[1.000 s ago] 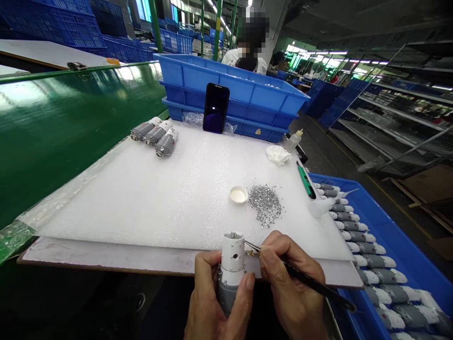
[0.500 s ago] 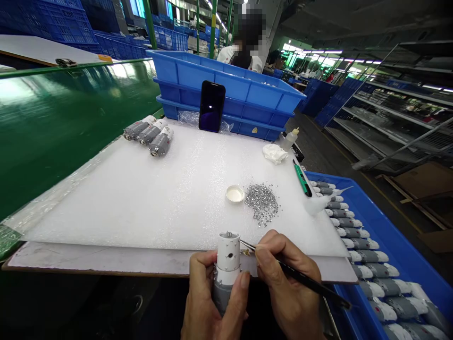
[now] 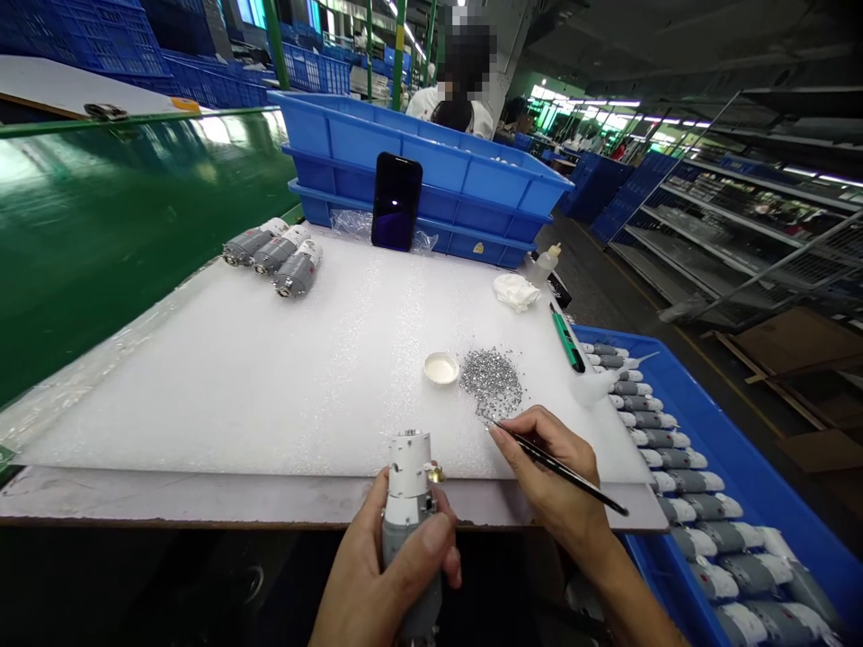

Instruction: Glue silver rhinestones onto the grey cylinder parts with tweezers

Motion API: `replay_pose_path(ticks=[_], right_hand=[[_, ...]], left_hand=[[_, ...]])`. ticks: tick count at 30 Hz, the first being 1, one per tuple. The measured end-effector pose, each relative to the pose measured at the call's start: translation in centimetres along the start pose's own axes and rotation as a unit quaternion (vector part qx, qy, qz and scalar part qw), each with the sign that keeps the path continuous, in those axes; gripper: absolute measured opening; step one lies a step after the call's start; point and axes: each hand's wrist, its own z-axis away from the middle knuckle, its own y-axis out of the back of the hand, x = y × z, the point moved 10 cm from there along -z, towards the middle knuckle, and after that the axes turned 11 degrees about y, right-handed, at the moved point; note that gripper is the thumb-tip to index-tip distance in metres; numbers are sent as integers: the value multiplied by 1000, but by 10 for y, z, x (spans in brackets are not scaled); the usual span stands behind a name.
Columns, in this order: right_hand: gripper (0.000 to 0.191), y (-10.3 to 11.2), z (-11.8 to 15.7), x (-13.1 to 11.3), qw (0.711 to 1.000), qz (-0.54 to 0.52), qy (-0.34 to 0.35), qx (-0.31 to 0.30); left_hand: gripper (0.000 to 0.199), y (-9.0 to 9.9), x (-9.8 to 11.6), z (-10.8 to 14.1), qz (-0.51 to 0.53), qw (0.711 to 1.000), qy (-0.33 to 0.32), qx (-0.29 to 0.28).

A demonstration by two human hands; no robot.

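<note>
My left hand [image 3: 384, 575] is wrapped round a white and grey cylindrical model [image 3: 409, 481], held upright at the front edge of the table; a small gold part sticks out of its right side. My right hand [image 3: 556, 476] pinches a thin black tool [image 3: 563, 470], its tip at the near edge of a pile of small silvery pieces [image 3: 492, 382]. Just left of the pile lies a small round white dish [image 3: 441, 369] with pale contents. Three similar models [image 3: 298, 268] rest at the back left of the white foam sheet [image 3: 270, 386].
Stacked blue bins [image 3: 418, 171] with a phone [image 3: 396, 201] against them stand at the back. A green cutter [image 3: 567, 340], crumpled white tissue [image 3: 516, 292] and bottle [image 3: 545, 263] are at right. A blue tray [image 3: 742, 485] holds several models. A person sits beyond the bins.
My right hand has moved the tool up and away from the model to the pile. The model has turned in my left hand, showing the gold part at its right side.
</note>
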Motion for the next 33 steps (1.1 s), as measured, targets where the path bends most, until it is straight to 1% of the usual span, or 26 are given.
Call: replay_pose_path(ticks=[4,8,12,15,17,18,20,23,25,29,31,33], right_hand=[[15,-5,0,-5,999,34,31,-17],[17,-7,-3,-12,997,58,54,-18],[18,-8,-5,-13,995,69,68,-17],[18,-6,-4,-18,995,64,77,-12],[16,-1,-2,-28,995,50,87,-15],[14,1,-1,-37,994,37,101,-21],[9,4,2,-61,988,9,150,-43],[14,8,6,-96,970,-15,229,-77],[17,7,7,-108,962,-25,253,-96],[18,1,5,-118,954,-50,275,-112],[17,0,5,-118,954,-60,272,-111],[16,0,4,-114,960,-63,254,-103]], left_hand=[[39,5,-3,-2,8,999,13,33],[40,5,1,-1,19,998,8,61],[33,5,6,2,16,996,3,88],[30,6,8,2,4,995,-1,101],[27,4,11,1,-10,996,-19,91],[26,2,13,1,-18,996,-29,83],[23,-1,16,-1,-30,996,-41,70],[21,-8,14,-4,-23,998,-26,47],[18,-12,14,-6,-6,999,-14,29],[16,-13,14,-7,37,999,3,27],[18,-10,13,-6,68,997,15,33],[23,-8,9,-6,101,994,31,34]])
